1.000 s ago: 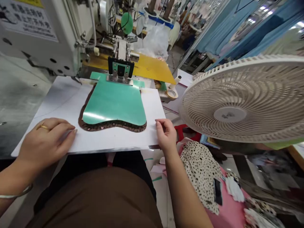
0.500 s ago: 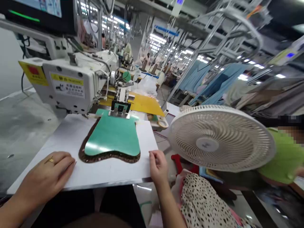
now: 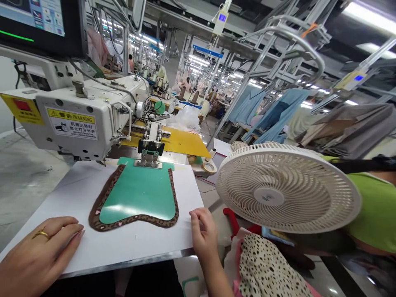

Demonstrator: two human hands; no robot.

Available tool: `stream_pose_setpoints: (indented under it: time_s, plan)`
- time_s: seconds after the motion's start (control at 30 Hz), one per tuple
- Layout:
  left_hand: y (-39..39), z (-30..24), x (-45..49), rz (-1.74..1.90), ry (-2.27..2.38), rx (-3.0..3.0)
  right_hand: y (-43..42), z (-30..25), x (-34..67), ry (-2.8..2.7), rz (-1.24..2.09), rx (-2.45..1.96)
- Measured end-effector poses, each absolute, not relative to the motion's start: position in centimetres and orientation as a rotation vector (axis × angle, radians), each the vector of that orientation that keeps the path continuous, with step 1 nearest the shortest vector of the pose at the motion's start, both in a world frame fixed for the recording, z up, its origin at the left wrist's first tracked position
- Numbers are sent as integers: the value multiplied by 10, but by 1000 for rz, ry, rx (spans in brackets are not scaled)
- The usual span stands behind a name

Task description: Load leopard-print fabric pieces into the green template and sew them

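Observation:
A green template sheet [image 3: 139, 194] lies over a brown leopard-print fabric piece [image 3: 108, 226], whose border shows along the sides and scalloped near edge. Both rest on a white board [image 3: 148, 245] in front of a sewing machine head [image 3: 74, 123]. A metal clamp [image 3: 151, 152] sits on the template's far end. My left hand [image 3: 46, 249], with a ring on one finger, lies on the board left of the fabric, fingers extended and holding nothing. My right hand [image 3: 204, 231] rests at the board's right edge, fingers curled in; nothing shows between them.
A large white fan [image 3: 278, 189] stands close on the right, with spotted fabric [image 3: 269, 268] below it. A person in a green top [image 3: 371, 210] is beyond the fan. A yellow sheet [image 3: 185, 142] and a tape roll [image 3: 209, 166] lie behind the board.
The view has shifted, so board and machine appear lower and further left. More of the brown fabric border shows around the template. Both hands keep nearly the same places on the board.

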State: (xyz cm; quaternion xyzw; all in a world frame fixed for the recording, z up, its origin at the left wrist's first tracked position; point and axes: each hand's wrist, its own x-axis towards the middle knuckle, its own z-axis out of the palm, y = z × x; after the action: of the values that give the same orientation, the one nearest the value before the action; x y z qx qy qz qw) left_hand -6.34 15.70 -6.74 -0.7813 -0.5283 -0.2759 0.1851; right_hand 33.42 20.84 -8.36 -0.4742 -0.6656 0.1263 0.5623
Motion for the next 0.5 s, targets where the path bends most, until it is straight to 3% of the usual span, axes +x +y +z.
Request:
stream_pose_setpoints:
  time_s: [0.5]
  plan:
    - [158,-79,-65,-766,-1678,-2119,207,-80,329,-1924,380,-1070]
